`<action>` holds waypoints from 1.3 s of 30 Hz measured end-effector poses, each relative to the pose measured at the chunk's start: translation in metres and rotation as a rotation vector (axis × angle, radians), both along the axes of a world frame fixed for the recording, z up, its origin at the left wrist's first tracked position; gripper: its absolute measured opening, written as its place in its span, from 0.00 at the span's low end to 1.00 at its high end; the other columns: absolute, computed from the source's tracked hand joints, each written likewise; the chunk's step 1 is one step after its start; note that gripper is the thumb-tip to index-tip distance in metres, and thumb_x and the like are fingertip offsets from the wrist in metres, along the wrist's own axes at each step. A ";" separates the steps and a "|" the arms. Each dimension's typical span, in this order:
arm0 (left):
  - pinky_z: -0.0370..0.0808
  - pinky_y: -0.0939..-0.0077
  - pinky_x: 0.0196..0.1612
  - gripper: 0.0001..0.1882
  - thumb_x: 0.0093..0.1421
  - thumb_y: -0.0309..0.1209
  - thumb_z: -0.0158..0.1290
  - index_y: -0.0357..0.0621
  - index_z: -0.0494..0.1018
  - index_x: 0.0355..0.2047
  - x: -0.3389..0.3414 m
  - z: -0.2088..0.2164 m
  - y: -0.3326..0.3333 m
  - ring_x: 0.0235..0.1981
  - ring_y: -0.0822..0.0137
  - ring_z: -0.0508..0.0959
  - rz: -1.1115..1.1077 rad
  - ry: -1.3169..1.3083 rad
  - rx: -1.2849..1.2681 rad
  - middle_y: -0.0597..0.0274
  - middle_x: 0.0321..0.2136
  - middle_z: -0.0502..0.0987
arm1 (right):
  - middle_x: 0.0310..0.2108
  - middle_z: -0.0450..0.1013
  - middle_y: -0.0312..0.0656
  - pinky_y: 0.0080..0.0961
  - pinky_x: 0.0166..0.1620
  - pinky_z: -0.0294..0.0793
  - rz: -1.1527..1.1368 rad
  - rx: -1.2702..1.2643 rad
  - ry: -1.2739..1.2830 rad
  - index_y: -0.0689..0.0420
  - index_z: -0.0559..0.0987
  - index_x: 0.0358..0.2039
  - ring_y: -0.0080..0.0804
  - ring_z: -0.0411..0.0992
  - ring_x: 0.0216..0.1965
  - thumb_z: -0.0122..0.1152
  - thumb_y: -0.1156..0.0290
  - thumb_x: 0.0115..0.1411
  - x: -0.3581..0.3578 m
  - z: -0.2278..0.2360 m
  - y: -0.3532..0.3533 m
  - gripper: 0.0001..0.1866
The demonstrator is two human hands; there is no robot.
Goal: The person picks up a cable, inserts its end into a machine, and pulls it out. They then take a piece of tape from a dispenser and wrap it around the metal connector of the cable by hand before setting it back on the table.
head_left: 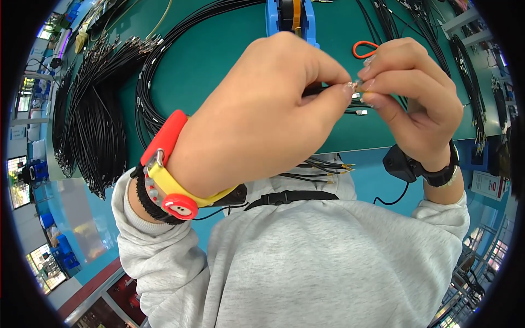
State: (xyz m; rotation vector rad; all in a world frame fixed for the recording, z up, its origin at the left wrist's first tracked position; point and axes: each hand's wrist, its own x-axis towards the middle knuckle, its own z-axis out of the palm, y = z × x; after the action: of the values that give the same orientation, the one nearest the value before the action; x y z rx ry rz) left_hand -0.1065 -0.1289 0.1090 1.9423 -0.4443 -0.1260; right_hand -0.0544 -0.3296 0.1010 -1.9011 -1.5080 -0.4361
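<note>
My left hand [262, 109] is closed over the table, thumb and forefinger pinching a thin black cable [316, 89] near its end. Facing it, my right hand [418, 90] is closed too, its fingertips meeting at a small metal cable end [356, 86]. Exactly what the right fingertips grip is too small and too covered to tell. Just below the fingers lies another cable with a silver connector [361, 112]. Several black cables with gold-coloured tips [328, 169] stick out near my lap, below the table edge.
A blue tape dispenser [272, 24] stands at the far middle of the green table [219, 52]. Thick bundles of black cables [98, 120] hang over the left edge. More cable bundles [470, 82] lie at the right. An orange-red loop [355, 50] sits beside my right hand.
</note>
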 end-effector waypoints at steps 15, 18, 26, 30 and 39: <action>0.55 0.84 0.14 0.05 0.54 0.22 0.51 0.31 0.75 0.29 -0.006 0.000 -0.006 0.11 0.81 0.59 -0.002 -0.246 0.195 0.65 0.10 0.66 | 0.30 0.72 0.45 0.22 0.37 0.68 -0.099 -0.031 0.247 0.65 0.75 0.28 0.31 0.70 0.32 0.59 0.77 0.53 -0.004 0.006 0.002 0.04; 0.54 0.83 0.14 0.05 0.54 0.22 0.52 0.31 0.75 0.29 -0.007 -0.002 -0.005 0.11 0.81 0.59 0.008 -0.250 0.207 0.65 0.10 0.66 | 0.30 0.72 0.45 0.21 0.36 0.68 -0.092 -0.035 0.297 0.64 0.75 0.28 0.30 0.70 0.32 0.59 0.77 0.53 -0.005 0.005 0.005 0.04; 0.56 0.83 0.13 0.05 0.53 0.21 0.53 0.33 0.75 0.29 -0.006 0.001 -0.001 0.10 0.80 0.61 0.009 -0.377 0.248 0.64 0.09 0.66 | 0.29 0.71 0.44 0.21 0.36 0.68 -0.085 -0.010 0.203 0.64 0.75 0.26 0.30 0.70 0.32 0.59 0.77 0.53 -0.006 0.006 0.008 0.04; 0.57 0.82 0.13 0.05 0.52 0.21 0.53 0.34 0.76 0.29 -0.006 -0.001 0.000 0.09 0.77 0.62 -0.001 -0.478 0.255 0.62 0.10 0.67 | 0.27 0.71 0.44 0.19 0.34 0.67 -0.094 0.011 0.269 0.64 0.74 0.25 0.29 0.69 0.31 0.58 0.76 0.54 -0.007 0.007 0.011 0.04; 0.58 0.80 0.13 0.05 0.49 0.20 0.54 0.36 0.75 0.29 -0.019 -0.006 0.001 0.10 0.71 0.65 0.010 -0.626 0.315 0.61 0.11 0.67 | 0.26 0.71 0.41 0.20 0.33 0.66 -0.084 0.046 0.725 0.63 0.74 0.24 0.26 0.68 0.29 0.56 0.76 0.54 -0.017 0.007 0.013 0.05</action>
State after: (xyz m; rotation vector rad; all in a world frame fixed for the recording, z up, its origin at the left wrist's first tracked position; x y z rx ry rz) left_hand -0.1253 -0.1276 0.1030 2.2769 -0.8643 0.4584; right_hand -0.0712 -0.3162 0.1084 -1.8068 -0.9283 0.1806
